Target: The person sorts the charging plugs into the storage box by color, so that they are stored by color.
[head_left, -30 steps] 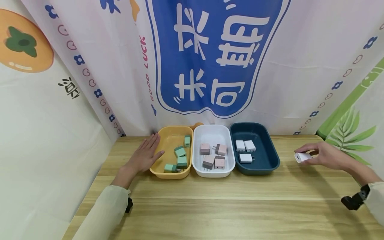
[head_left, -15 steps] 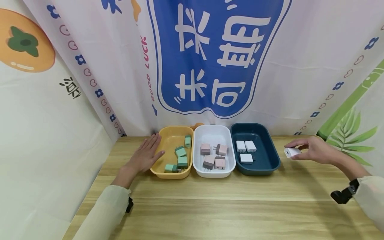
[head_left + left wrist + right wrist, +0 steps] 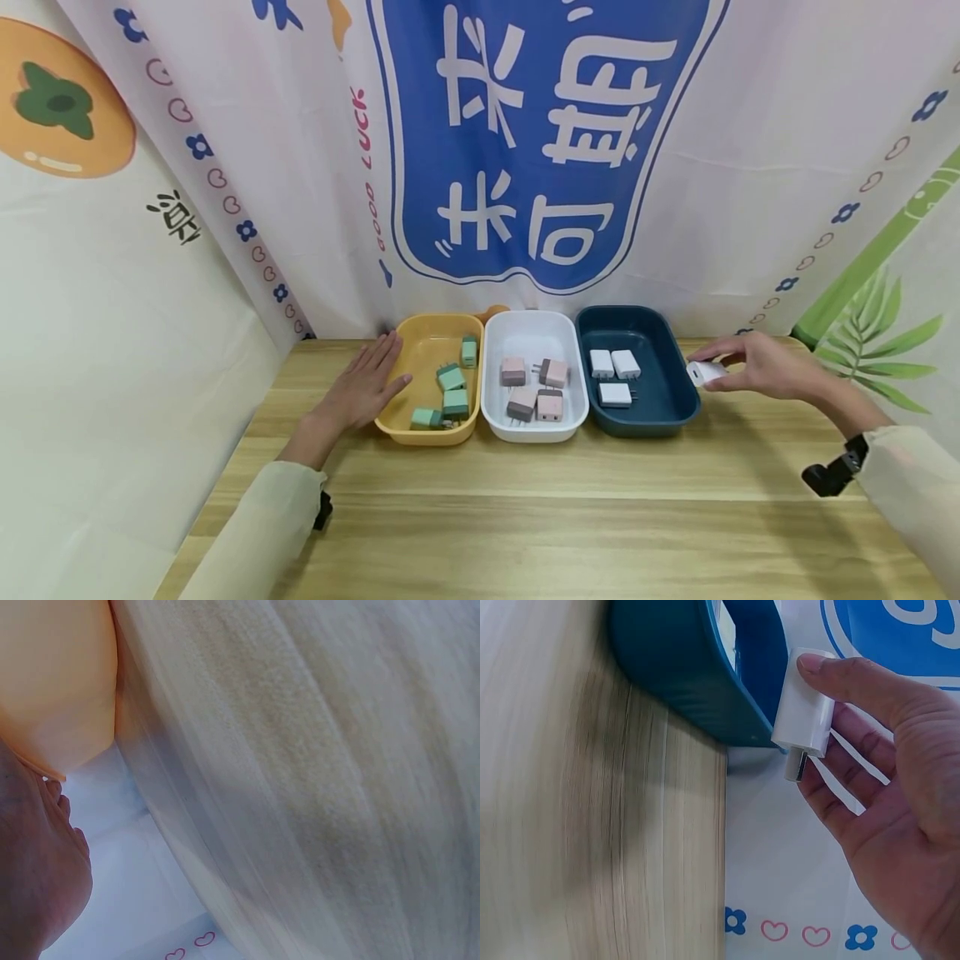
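My right hand [image 3: 772,367] pinches a white plug-in charger [image 3: 705,372] between thumb and fingers, at the right rim of the dark blue bin [image 3: 663,396]. In the right wrist view the charger [image 3: 802,709] points its metal prongs [image 3: 796,763] away from the thumb. Three more white chargers [image 3: 615,395] lie in that bin. Straight-fingered, my left hand [image 3: 358,390] rests against the left side of the yellow bin [image 3: 429,340]; in the left wrist view part of the hand [image 3: 45,862] shows beside the bin wall [image 3: 60,682].
Several green chargers [image 3: 454,403] lie in the yellow bin. Between the outer bins stands a white bin [image 3: 529,335] with several pink-and-brown chargers [image 3: 550,406]. All three bins line up along the back of the wooden table [image 3: 525,517], before a printed curtain [image 3: 720,208].
My right hand has moved left with the white charger, from the table's right side to the dark blue bin's rim. The left hand has stayed at the yellow bin.
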### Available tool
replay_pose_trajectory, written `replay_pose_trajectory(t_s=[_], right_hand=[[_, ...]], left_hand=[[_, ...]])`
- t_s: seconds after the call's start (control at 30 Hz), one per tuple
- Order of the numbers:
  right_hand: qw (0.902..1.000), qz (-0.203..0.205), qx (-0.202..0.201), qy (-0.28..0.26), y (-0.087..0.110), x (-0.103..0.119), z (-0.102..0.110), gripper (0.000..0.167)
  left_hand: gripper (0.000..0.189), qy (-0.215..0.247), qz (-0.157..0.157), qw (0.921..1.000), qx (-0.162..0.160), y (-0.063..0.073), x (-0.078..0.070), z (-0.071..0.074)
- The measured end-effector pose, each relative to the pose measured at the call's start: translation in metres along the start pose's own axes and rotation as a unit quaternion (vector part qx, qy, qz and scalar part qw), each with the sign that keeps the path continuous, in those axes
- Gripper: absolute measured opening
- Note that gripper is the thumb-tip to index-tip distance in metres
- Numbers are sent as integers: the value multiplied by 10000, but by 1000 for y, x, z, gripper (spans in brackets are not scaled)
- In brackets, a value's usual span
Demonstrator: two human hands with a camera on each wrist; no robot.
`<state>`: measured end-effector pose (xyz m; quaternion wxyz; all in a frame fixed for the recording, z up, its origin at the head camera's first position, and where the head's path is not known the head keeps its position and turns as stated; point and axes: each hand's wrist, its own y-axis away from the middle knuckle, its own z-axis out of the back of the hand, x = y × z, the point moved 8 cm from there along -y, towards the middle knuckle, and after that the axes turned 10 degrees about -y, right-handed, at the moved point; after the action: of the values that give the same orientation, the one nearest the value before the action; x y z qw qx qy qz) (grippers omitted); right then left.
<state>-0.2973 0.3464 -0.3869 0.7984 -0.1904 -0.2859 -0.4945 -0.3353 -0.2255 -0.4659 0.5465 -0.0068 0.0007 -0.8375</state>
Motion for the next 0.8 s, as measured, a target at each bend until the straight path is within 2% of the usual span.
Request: replay_pose_trajectory(t_s=[0.17,0.8], right_hand=[[9996,265,3,-105,-6,7,-4,37],[9981,504,68,-333,-27,23,-22,35]], left_hand=[[80,5,-6,10000,12,-1,0,0],[81,89,42,9999,28,-1,1,-3]])
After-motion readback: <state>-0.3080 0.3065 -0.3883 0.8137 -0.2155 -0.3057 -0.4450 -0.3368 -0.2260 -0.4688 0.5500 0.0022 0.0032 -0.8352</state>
